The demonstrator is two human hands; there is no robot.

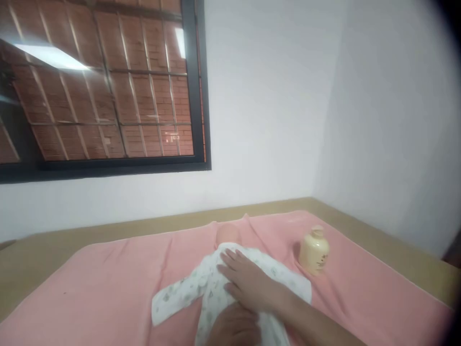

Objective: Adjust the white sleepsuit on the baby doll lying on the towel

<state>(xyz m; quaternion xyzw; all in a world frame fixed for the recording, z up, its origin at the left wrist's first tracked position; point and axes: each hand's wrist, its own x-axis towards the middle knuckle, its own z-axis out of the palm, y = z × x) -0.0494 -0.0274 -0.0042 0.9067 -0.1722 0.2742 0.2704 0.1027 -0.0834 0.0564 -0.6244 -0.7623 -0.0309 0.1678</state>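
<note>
A baby doll (pixel 227 234) lies stretched out on a pink blanket (pixel 118 283), its bald head toward the wall. It wears a white long-sleeved baby outfit (pixel 180 295) with a small print, both sleeves spread to the sides. My right hand (pixel 248 281) rests flat on the upper body of the outfit, fingers extended and slightly apart. Lower down, my left hand (pixel 234 327) is over the outfit's lower part, blurred and partly cut off by the bottom edge. How its fingers are set does not show clearly. The lower end of the doll is out of view.
A cream-coloured pump-style bottle (pixel 314 252) stands on the blanket to the right of the doll. The blanket covers a tan padded surface (pixel 345 221) that meets white walls. A dark-framed window (pixel 200 96) with bars is at the upper left.
</note>
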